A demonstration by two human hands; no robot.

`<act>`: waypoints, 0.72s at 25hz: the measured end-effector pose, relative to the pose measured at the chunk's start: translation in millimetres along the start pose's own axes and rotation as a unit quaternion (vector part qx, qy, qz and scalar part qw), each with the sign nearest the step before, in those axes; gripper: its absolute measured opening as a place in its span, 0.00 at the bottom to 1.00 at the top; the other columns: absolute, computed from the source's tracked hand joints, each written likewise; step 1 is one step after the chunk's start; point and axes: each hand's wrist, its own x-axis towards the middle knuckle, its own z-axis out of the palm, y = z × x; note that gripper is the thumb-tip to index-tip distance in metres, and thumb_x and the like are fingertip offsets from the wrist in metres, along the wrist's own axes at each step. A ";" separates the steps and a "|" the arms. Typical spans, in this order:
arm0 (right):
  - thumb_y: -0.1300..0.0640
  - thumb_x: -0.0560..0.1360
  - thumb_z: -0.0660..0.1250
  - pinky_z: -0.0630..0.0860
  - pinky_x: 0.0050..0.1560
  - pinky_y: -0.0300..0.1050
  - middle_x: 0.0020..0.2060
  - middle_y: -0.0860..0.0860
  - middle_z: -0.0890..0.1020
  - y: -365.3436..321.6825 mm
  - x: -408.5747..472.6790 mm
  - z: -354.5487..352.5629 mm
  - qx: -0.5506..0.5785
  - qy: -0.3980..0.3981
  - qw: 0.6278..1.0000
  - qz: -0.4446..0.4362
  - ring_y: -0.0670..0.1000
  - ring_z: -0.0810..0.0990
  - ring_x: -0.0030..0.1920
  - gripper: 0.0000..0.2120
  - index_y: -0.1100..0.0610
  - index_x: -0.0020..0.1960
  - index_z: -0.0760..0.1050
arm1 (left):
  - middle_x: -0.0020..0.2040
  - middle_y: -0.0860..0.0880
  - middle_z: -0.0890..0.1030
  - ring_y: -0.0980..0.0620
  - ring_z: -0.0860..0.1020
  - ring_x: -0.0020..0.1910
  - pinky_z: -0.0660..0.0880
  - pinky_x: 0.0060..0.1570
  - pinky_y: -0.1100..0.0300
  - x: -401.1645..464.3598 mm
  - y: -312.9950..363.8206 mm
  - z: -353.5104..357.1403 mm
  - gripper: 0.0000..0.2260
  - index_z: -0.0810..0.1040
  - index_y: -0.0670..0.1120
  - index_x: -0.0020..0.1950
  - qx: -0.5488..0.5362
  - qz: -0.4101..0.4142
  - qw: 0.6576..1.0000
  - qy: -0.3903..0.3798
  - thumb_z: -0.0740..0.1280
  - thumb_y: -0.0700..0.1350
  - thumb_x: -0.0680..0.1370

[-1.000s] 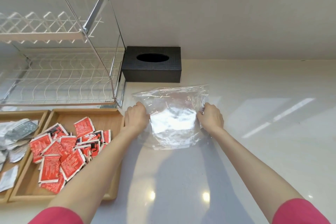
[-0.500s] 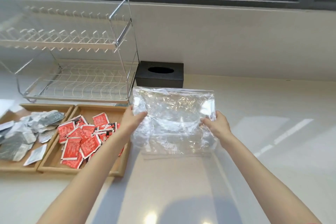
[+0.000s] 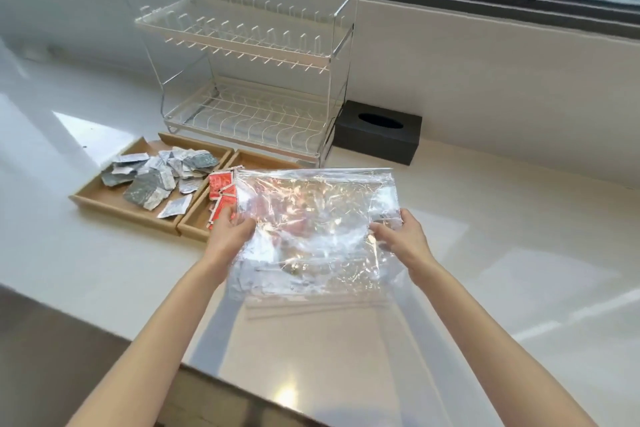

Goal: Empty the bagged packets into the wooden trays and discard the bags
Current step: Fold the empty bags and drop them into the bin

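Plastic, clear and crinkled: the empty bag point(image 3: 311, 232) hangs stretched between both hands above the counter point(image 3: 519, 253). The left hand point(image 3: 230, 236) pinches its left edge, the right hand point(image 3: 401, 236) its right edge, fingers curled onto the film. Beyond the left fingers, red packets point(image 3: 221, 191) fill the near wooden tray point(image 3: 194, 222); grey packets point(image 3: 162, 177) fill the far one point(image 3: 100, 199). Emptying looks finished, so discarding is in hand. Next, the bag probably needs crumpling or carrying off; no bin shows.
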 end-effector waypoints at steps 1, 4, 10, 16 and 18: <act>0.59 0.71 0.68 0.77 0.41 0.41 0.48 0.54 0.80 -1.3 -6.9 12.3 0.002 -0.009 1.000 -0.005 0.50 0.79 0.40 0.14 0.57 0.54 0.69 | 0.61 0.43 0.74 0.46 0.74 0.55 0.71 0.53 0.54 -5.1 -5.6 -14.1 0.25 0.59 0.42 0.70 -0.011 0.003 1.000 0.007 0.62 0.38 0.75; 0.56 0.72 0.67 0.77 0.41 0.41 0.48 0.55 0.79 -3.4 -28.8 50.7 -0.001 -0.031 0.999 -0.014 0.48 0.79 0.40 0.15 0.58 0.55 0.68 | 0.41 0.53 0.74 0.56 0.72 0.38 0.69 0.37 0.63 -18.9 -24.1 -56.7 0.21 0.63 0.41 0.67 -0.043 0.009 0.999 0.027 0.61 0.37 0.75; 0.52 0.76 0.61 0.76 0.36 0.40 0.46 0.52 0.79 4.1 -80.7 128.5 0.012 -0.049 0.999 -0.018 0.46 0.78 0.41 0.04 0.51 0.48 0.68 | 0.42 0.51 0.75 0.54 0.72 0.38 0.67 0.35 0.63 -51.7 -66.6 -138.9 0.15 0.66 0.44 0.62 -0.047 -0.008 0.997 0.055 0.62 0.39 0.76; 0.55 0.77 0.60 0.74 0.35 0.36 0.39 0.45 0.80 19.3 -136.2 186.8 -0.009 -0.081 0.997 -0.013 0.43 0.79 0.38 0.09 0.57 0.55 0.70 | 0.62 0.43 0.72 0.54 0.69 0.51 0.66 0.51 0.59 -90.0 -113.3 -203.8 0.23 0.60 0.39 0.70 -0.032 -0.015 0.997 0.074 0.62 0.40 0.76; 0.57 0.76 0.61 0.75 0.34 0.35 0.38 0.45 0.81 25.9 -157.8 204.6 -0.018 -0.096 0.995 -0.007 0.41 0.80 0.34 0.06 0.58 0.51 0.71 | 0.65 0.41 0.70 0.54 0.68 0.53 0.64 0.52 0.58 -102.2 -132.2 -224.6 0.23 0.61 0.39 0.69 -0.026 -0.017 0.996 0.082 0.62 0.40 0.76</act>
